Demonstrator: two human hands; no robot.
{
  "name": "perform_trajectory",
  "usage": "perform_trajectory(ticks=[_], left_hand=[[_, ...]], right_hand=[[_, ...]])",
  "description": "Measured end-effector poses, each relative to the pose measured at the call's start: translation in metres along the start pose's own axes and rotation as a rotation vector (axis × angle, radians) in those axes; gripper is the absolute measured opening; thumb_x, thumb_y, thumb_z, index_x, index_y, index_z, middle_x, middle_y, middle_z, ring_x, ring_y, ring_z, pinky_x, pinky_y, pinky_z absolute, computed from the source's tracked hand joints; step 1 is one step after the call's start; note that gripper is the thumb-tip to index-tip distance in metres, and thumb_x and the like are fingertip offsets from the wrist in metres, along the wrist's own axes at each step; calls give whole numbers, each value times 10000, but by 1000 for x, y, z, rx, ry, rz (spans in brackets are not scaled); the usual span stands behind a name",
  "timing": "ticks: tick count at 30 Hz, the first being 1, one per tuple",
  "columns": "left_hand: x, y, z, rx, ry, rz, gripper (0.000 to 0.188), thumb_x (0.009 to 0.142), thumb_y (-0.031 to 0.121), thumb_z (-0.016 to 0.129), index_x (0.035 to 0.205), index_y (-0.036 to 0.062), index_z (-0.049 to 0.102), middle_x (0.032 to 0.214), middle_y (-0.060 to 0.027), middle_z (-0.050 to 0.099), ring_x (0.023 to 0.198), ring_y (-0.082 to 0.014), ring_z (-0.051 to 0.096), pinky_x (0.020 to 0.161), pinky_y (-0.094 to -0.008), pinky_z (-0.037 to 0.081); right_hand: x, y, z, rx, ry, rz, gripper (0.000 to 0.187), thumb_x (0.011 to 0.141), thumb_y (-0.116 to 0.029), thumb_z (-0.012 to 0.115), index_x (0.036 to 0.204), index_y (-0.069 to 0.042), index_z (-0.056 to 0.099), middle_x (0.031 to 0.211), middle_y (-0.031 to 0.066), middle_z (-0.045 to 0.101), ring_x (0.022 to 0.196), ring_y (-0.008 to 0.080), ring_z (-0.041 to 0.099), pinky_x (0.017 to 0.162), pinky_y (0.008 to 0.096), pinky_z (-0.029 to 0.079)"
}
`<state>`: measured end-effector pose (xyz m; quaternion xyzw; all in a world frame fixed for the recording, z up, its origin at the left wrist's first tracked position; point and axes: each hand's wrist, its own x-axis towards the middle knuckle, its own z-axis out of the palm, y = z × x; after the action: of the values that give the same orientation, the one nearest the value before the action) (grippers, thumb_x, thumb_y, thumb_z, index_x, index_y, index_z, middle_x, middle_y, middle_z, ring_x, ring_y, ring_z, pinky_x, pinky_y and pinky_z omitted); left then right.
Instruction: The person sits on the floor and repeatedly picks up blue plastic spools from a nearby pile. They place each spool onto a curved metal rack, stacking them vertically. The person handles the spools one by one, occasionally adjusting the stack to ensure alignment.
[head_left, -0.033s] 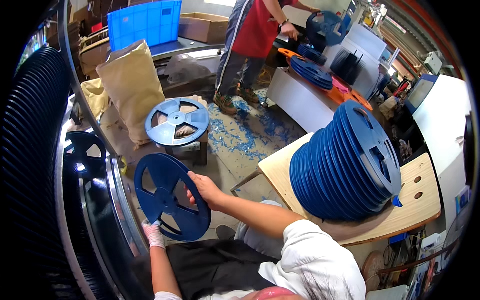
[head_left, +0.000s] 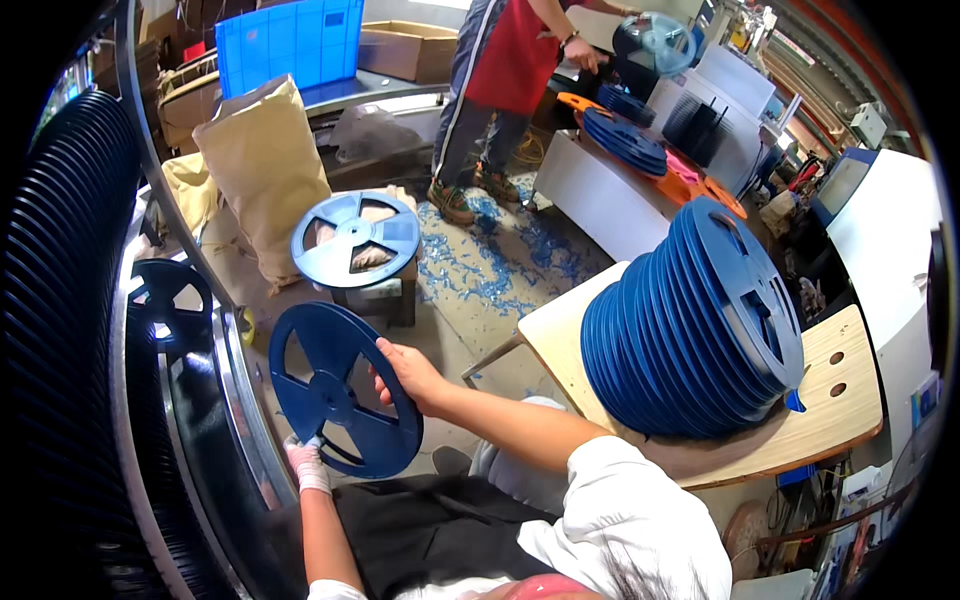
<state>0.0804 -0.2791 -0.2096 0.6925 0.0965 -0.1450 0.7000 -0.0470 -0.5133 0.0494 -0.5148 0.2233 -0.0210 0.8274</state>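
In front of me a dark blue plastic reel flange (head_left: 338, 398), a round disc with cut-out openings and a hub, is held tilted. My right hand (head_left: 410, 378) is closed around its right rim, thumb on the near face and fingers through an opening. My left hand (head_left: 308, 466), in a pale glove or wrap, is closed at the lower left rim; its fingertips are partly hidden, and I cannot tell if something small is also in them. Beyond, another blue reel flange (head_left: 355, 232) lies flat on a small stool (head_left: 388, 300).
To the right, a tall stack of blue flanges (head_left: 670, 330) leans on a wooden chair (head_left: 835, 430). Racked dark discs (head_left: 70, 250) stand left behind a metal frame (head_left: 165, 190). A co-worker in a red apron (head_left: 510, 60) handles a disc at a machine. Blue scraps (head_left: 490, 265) litter the floor.
The co-worker's disc has shifted and now looks paler, catching the light. My hands and the reel flange have barely moved.
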Motion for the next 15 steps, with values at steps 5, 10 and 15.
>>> perform_trajectory(ticks=[5, 10, 15], left_hand=[[9, -4, -6, 66, 12, -5, 506, 664, -16, 720, 1093, -11, 453, 905, -113, 607, 761, -182, 618, 663, -295, 521], [3, 4, -3, 22, 17, -21, 472, 680, -54, 680, 1094, -13, 456, 888, -104, 610, 717, -181, 619, 651, -290, 529], [-23, 17, 8, -200, -21, 35, 548, 670, -117, 642, 1164, -37, 419, 967, -129, 584, 802, -197, 600, 697, -308, 526]], right_hand=[[0, 0, 4, 27, -18, 8, 449, 952, -483, 434, 881, -50, 530, 621, 33, 560, 452, 105, 542, 445, 229, 465], [1, -1, 5, 18, -23, -8, 441, 951, -480, 438, 878, -54, 528, 617, 26, 554, 444, 106, 538, 442, 226, 464], [-4, 1, -3, 0, 37, -7, 455, 950, -482, 439, 873, -45, 536, 609, 33, 560, 448, 108, 537, 443, 237, 466]])
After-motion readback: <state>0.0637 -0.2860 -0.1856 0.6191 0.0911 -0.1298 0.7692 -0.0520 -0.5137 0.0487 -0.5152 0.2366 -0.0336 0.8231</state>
